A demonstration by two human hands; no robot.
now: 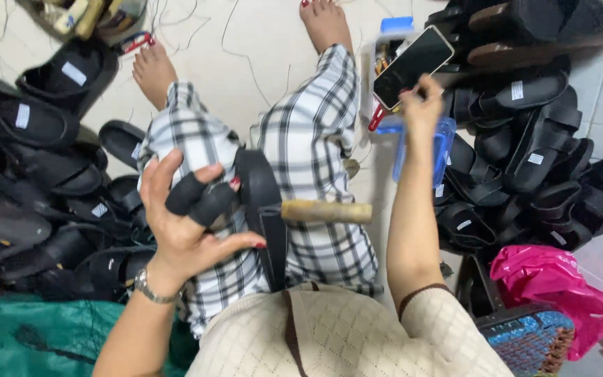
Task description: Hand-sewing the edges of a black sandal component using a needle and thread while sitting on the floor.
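My left hand (183,223) is raised over my lap with fingers spread; two fingers wear black fabric guards. It holds nothing and hovers just left of a black sandal (263,209) lying on my checked trousers. A wooden-handled tool (326,211) rests across my right thigh beside the sandal. My right hand (421,105) reaches forward, slightly blurred, with its fingers closed on the lower edge of a dark phone (413,64), which is tilted above a small box. A red-handled tool (378,117) sticks out just below the phone.
Piles of black sandals lie left (43,174) and right (525,139) of my legs. A clear blue box (442,150) sits by my right forearm. A pink plastic bag (549,286) and a woven basket (525,338) lie at right. Loose threads cross the pale floor; green cloth (29,335) lies lower left.
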